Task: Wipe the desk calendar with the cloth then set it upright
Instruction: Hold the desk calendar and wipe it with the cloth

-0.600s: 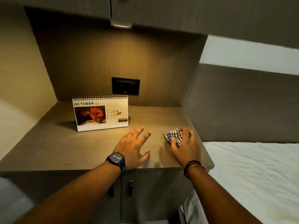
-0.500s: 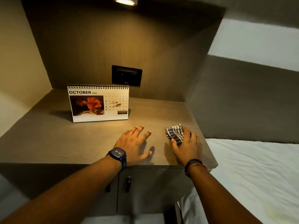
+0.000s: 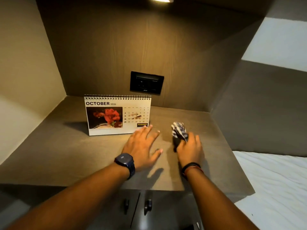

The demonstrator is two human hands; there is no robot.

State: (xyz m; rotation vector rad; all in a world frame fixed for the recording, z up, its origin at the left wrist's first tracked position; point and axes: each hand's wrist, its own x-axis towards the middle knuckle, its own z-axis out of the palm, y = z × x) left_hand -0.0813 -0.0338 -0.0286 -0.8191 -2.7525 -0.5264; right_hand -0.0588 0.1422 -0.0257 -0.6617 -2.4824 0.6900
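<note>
On the brown table (image 3: 69, 156), toward its back left, I see the desk calendar (image 3: 118, 115) standing upright on its base, its spiral binding along the top and the OCTOBER page with a red flower photo facing me. My left hand (image 3: 142, 146) is spread flat and empty, palm down, fingers splayed, with its fingertips right at the calendar's lower right corner; whether they touch the card I cannot tell, as that part is blurred. A dark watch (image 3: 125, 161) sits on that wrist. My right hand (image 3: 189, 150) is to the right, well clear of the calendar, curled closed around the striped cloth (image 3: 179, 130), whose bunched end sticks out past my fingers toward the back wall. Dark bands (image 3: 191, 168) circle the right wrist. Behind the calendar, a black socket plate (image 3: 147, 83) is set into the wood panel. Below the table's front edge are two cabinet doors with dark knobs (image 3: 147, 205), and white bedding (image 3: 272, 188) lies at the right.
</note>
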